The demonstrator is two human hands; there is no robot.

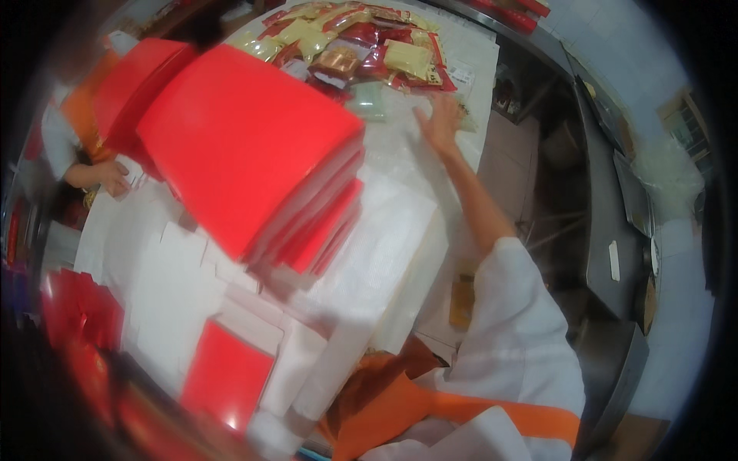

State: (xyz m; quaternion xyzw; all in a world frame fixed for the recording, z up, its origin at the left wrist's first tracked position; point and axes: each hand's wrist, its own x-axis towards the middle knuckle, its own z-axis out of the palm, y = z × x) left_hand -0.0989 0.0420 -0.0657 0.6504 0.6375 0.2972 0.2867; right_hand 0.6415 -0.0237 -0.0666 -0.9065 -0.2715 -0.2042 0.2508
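Observation:
My right arm reaches away over the white-covered table, and my right hand [440, 124] is low at its far right edge. Its fingers look spread, with the thumb apart. Beside the fingertips lies a pale green packet [466, 117], partly hidden; whether they touch it I cannot tell. Just left of the hand is a light green clear packet [367, 102]. A heap of red, gold and yellow sealed packets [407, 58] covers the table's far end. My left hand is not in view.
Stacked large red boxes [254, 146] stand mid-table, blocking part of the view. A smaller red box [227, 376] lies near the front. Across the left side, a co-worker's hand [114, 178] rests by the table. Dark metal equipment [615, 230] stands right.

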